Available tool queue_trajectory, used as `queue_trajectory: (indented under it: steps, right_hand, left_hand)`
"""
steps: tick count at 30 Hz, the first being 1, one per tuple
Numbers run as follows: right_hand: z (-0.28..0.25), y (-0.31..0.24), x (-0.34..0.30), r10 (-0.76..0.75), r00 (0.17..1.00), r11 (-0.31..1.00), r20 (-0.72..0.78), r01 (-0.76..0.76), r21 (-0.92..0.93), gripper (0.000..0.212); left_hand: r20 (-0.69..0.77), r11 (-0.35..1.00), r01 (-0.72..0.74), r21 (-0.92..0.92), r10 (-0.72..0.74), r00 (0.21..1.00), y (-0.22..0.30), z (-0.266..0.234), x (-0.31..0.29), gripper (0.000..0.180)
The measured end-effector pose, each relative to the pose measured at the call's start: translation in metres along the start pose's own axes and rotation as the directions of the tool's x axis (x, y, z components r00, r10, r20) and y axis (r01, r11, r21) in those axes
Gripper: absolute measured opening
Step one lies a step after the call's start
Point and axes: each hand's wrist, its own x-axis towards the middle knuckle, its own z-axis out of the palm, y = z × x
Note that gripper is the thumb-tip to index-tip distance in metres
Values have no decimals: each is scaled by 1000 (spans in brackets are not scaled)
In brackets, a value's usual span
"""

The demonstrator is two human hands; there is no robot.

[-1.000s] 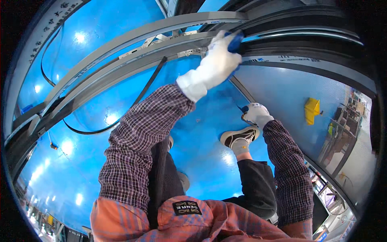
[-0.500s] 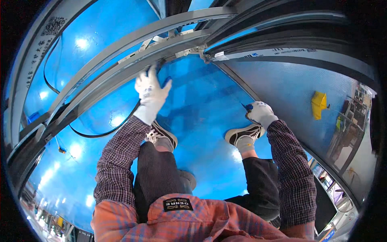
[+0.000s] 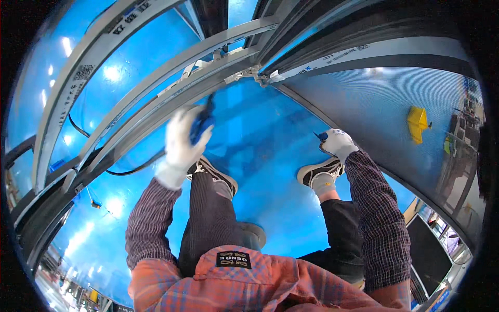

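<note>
My left hand [image 3: 182, 136], in a white glove with a blue palm, is blurred beside the grey metal frame [image 3: 179, 93]. It grips a black strip [image 3: 136, 169]; a dark end sticks up past its fingers, and the strip trails down to the left over the blue floor. My right hand [image 3: 338, 142], gloved the same way, is closed near my right shoe. A small dark pointed tip [image 3: 316, 135] shows at its fingers; the rest of that thing is hidden in the hand.
A ribbed translucent panel [image 3: 374, 109] in a dark edge stands at the right, with a yellow piece [image 3: 417, 125] on it. Long frame bars curve across the left and top. My shoes [image 3: 321, 171] stand on the blue floor [image 3: 270, 208]. A dark flat panel [image 3: 429, 247] lies lower right.
My left hand has come back from the frame bar, down and slightly left, bringing the dark strip end with it. The right hand has hardly moved. The view has shifted a little.
</note>
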Motion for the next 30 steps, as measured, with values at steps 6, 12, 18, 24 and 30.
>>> queue_trajectory:
  steps: [6,12,18,24,30]
  right_hand:
    - [-5,11,0,5,1000,999,13,-4,-51,31]
    - [-4,-10,-1,-40,999,995,31,43,-85,31]
    - [-3,-19,-26,-18,1000,996,4,18,-89,36]
    - [3,-25,-47,48,998,990,-48,-54,-130,41]
    - [27,-38,-86,70,985,980,-159,-98,-174,43]
  left_hand:
    - [-694,948,-261,-182,65,717,-13,-97,25,37]
    - [-461,862,247,442,-18,887,-48,-131,29,22]
    - [-420,769,220,600,68,905,-33,-144,34,23]
    - [-353,742,232,629,7,935,-10,-176,34,25]
    - [-316,779,251,574,-72,946,8,-179,35,26]
